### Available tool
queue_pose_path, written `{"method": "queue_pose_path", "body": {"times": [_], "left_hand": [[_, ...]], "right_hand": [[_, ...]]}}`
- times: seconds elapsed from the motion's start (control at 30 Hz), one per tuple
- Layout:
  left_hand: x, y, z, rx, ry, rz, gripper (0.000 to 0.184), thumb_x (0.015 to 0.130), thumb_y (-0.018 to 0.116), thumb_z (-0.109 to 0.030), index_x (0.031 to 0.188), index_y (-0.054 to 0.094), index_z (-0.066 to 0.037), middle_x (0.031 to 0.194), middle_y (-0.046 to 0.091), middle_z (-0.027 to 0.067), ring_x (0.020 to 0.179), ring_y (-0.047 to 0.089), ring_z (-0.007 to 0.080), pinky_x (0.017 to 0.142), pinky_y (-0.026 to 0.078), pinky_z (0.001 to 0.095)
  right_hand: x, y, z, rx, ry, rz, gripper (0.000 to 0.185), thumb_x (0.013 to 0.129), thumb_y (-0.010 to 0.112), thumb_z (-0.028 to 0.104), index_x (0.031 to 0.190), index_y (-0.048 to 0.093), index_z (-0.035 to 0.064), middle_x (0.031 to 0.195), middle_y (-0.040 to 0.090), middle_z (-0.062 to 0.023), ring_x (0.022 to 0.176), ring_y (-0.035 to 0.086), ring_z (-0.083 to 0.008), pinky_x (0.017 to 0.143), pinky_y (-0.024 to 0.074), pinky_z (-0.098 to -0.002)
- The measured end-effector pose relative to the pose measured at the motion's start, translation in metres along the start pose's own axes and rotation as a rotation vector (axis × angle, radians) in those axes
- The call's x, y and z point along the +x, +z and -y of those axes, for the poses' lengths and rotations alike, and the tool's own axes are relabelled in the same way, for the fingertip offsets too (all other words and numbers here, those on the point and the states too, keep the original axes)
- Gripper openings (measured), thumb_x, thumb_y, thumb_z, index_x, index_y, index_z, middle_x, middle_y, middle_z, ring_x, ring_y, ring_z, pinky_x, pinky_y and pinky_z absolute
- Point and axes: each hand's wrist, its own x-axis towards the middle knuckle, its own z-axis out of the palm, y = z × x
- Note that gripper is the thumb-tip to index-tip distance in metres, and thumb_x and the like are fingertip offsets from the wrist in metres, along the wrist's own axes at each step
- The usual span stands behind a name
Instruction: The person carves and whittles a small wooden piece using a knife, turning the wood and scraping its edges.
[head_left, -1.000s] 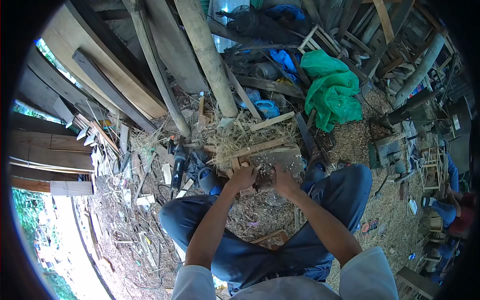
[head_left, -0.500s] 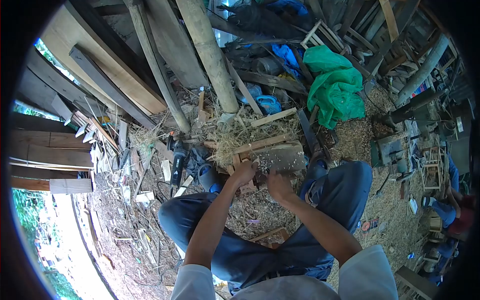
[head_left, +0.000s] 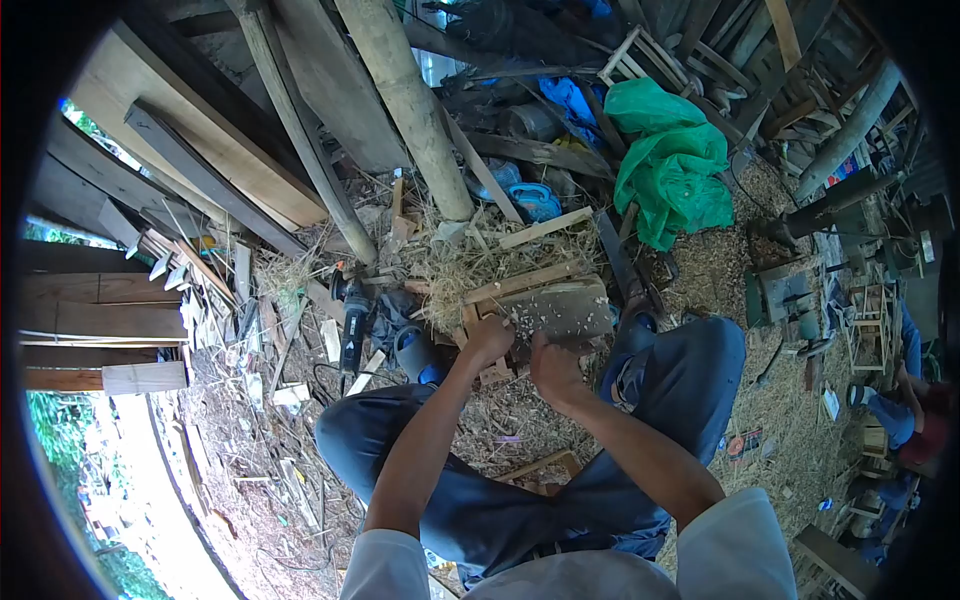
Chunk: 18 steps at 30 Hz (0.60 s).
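Between my feet lies a wooden block (head_left: pixel 565 308), its dark top strewn with pale wood chips. My left hand (head_left: pixel 488 342) is closed at the block's left end, next to light wood pieces (head_left: pixel 494 374). My right hand (head_left: pixel 557 372) is closed in a fist at the block's near edge, thumb side toward the block. What either hand grips is hidden by the fingers. Behind the block, a light wood strip (head_left: pixel 525 282) lies along its far side.
A dark angle grinder (head_left: pixel 353 330) lies left of my left foot. Dry straw and scraps cover the ground. A green plastic sheet (head_left: pixel 675 165) is heaped at upper right. Planks (head_left: pixel 215 130) lean at upper left beside a bamboo post (head_left: pixel 410 110). Another person (head_left: pixel 905 415) sits far right.
My right hand has shifted slightly left and up, with its thumb side now higher against the block's edge. My left hand stays nearly in place. The view has tilted slightly.
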Motion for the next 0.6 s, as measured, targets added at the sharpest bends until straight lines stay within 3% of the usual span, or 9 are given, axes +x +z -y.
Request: {"method": "queue_pose_path", "body": {"times": [0.1,0.2,0.4,0.47,0.6], "left_hand": [[0.010,0.004,0.010,-0.008,-0.011,0.037,0.029,0.079,0.052,-0.021,0.088,0.060,0.006,0.078,0.062,0.0226,0.073,0.062,0.0361,0.066,0.047,0.0428],[0.016,0.007,0.015,0.072,0.028,-0.017,0.030,0.079,0.053,-0.024,0.089,0.060,0.004,0.078,0.062,0.0214,0.072,0.062,0.0349,0.063,0.047,0.0415],[0.002,-0.008,-0.003,0.026,-0.008,0.098,0.031,0.081,0.053,-0.026,0.090,0.060,0.003,0.081,0.062,0.0241,0.077,0.061,0.0378,0.070,0.047,0.0430],[0.021,0.013,0.020,0.194,0.130,-0.040,0.031,0.082,0.052,-0.026,0.090,0.060,0.004,0.086,0.061,0.0266,0.082,0.059,0.0417,0.074,0.046,0.0456],[0.009,0.007,0.007,0.210,0.136,-0.078,0.032,0.083,0.052,-0.025,0.090,0.060,0.005,0.089,0.060,0.0285,0.087,0.057,0.0436,0.077,0.045,0.0473]], "right_hand": [[0.000,-0.003,0.002,-0.051,0.025,0.032,0.015,0.085,0.044,0.007,0.097,0.043,-0.0015,0.076,0.062,-0.0204,0.070,0.065,-0.0322,0.060,0.0536,-0.0384],[0.001,-0.001,-0.003,0.007,0.020,-0.029,0.013,0.086,0.040,0.005,0.096,0.042,-0.0019,0.076,0.062,-0.0250,0.070,0.063,-0.0395,0.063,0.0517,-0.0449],[0.008,0.002,-0.006,0.097,0.065,0.082,0.013,0.087,0.040,0.007,0.096,0.042,-0.0027,0.077,0.063,-0.0257,0.071,0.064,-0.0387,0.063,0.0522,-0.0457],[0.006,-0.013,0.000,0.037,0.113,0.159,0.015,0.088,0.042,0.007,0.100,0.043,-0.0006,0.084,0.064,-0.0225,0.079,0.065,-0.0347,0.066,0.0538,-0.0434],[0.017,-0.007,-0.001,0.022,0.118,0.182,0.016,0.089,0.041,0.008,0.103,0.043,-0.0001,0.086,0.065,-0.0215,0.081,0.065,-0.0343,0.067,0.0540,-0.0432]]}}
